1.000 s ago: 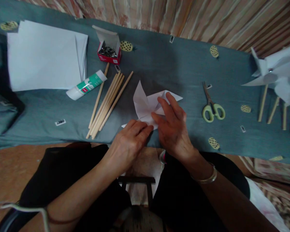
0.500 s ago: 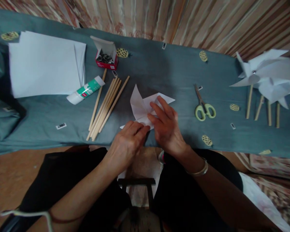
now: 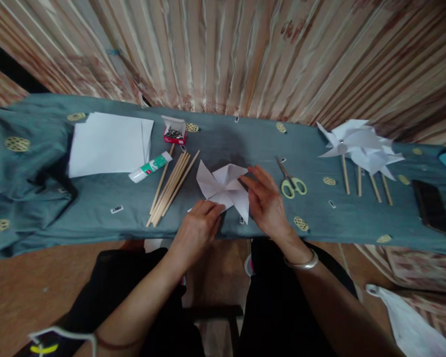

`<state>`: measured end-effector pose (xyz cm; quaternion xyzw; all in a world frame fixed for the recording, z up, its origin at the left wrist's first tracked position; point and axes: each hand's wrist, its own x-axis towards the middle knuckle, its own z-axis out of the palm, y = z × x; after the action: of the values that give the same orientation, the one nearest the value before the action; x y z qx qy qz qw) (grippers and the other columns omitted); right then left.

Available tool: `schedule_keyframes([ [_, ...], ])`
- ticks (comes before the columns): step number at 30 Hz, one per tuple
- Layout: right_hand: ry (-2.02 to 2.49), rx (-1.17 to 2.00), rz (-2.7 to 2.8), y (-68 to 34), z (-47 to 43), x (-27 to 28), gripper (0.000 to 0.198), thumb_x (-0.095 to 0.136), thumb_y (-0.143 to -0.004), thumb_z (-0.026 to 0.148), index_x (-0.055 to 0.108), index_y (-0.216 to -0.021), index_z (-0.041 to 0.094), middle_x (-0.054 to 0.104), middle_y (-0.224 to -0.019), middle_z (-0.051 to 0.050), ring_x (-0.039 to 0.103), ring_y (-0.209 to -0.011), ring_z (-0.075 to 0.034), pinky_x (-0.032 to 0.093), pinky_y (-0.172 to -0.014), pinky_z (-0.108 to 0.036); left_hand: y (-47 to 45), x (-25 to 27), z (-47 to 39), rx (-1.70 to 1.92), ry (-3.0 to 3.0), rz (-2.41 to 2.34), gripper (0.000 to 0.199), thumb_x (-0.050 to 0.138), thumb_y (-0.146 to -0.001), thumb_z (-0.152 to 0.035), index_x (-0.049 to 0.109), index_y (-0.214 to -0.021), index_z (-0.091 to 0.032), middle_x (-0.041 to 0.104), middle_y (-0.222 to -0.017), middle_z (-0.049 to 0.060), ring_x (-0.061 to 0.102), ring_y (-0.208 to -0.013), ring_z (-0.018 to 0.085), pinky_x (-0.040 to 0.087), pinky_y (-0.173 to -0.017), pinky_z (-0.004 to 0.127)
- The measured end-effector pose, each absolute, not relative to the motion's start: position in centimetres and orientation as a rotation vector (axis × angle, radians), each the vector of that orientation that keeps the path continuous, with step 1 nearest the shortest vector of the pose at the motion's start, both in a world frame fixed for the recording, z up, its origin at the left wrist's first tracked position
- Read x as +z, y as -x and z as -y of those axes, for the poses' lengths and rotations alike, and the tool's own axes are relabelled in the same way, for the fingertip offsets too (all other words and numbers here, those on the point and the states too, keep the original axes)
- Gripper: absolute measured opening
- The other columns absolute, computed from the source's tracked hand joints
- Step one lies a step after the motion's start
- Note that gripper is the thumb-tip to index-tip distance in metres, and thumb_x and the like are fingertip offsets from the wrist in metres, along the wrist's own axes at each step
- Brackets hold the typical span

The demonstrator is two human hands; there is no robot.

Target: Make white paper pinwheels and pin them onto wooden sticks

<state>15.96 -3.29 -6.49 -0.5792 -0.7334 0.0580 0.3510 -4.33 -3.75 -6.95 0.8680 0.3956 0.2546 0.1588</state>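
A white paper pinwheel [image 3: 225, 186] lies on the cloth-covered table in front of me, its blades folded in toward the centre. My left hand [image 3: 198, 220] pinches the pinwheel's near edge between thumb and fingers. At its right side is my right hand [image 3: 265, 201], fingers stretched out and apart, the tips close to the upper right blade; whether they touch it I cannot tell. Just left of the pinwheel lie several wooden sticks [image 3: 173, 186]. Green-handled scissors [image 3: 290, 181] rest to the right of my right hand.
At the left are a stack of white paper [image 3: 107, 144] and a glue tube [image 3: 150, 167]. A red box [image 3: 175, 131] of small metal pieces stands behind the sticks. Several finished pinwheels on sticks [image 3: 360, 146] lie at the right, near a dark phone [image 3: 431, 206]. A pleated curtain [image 3: 223, 54] hangs behind.
My right hand has drawn back to the right from the pinwheel's middle, uncovering its centre and right blades. My left hand stays at the near edge. The view has tilted up and shows more curtain.
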Motion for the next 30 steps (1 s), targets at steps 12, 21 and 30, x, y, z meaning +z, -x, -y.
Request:
schedule_keyframes([
  [12,1.705,0.398,1.675,-16.8,3.8,-6.5,0.039,0.045,-0.091,0.030,0.063,-0.122,0.015,0.070,-0.121,-0.013,0.067,-0.110,-0.025,0.051,-0.099,-0.044,6.5,-6.1,2.0,0.945,-2.023,-1.318,0.037,0.057,-0.089,-0.030,0.062,-0.121,-0.014,0.067,-0.102,0.011,0.064,-0.092,0.022,0.054,-0.087,0.039],
  [21,1.833,0.642,1.508,-14.5,2.2,-5.3,0.054,0.063,-0.083,0.043,0.056,-0.129,0.016,0.076,-0.101,-0.009,0.072,-0.088,-0.024,0.056,-0.084,-0.039,5.2,-8.1,0.7,1.169,-1.476,-1.258,0.079,0.069,-0.076,-0.028,0.034,-0.146,-0.017,0.047,-0.143,0.018,0.046,-0.133,0.030,0.038,-0.109,0.050],
  [30,1.781,0.675,1.321,-12.6,0.1,-5.4,0.061,0.070,-0.073,0.031,0.056,-0.130,0.016,0.076,-0.101,-0.009,0.072,-0.092,-0.025,0.053,-0.089,-0.042,4.4,-7.8,-0.5,1.285,-1.011,-1.113,0.080,0.074,-0.067,-0.020,0.040,-0.140,-0.025,0.048,-0.142,0.014,0.050,-0.130,0.029,0.040,-0.109,0.047],
])
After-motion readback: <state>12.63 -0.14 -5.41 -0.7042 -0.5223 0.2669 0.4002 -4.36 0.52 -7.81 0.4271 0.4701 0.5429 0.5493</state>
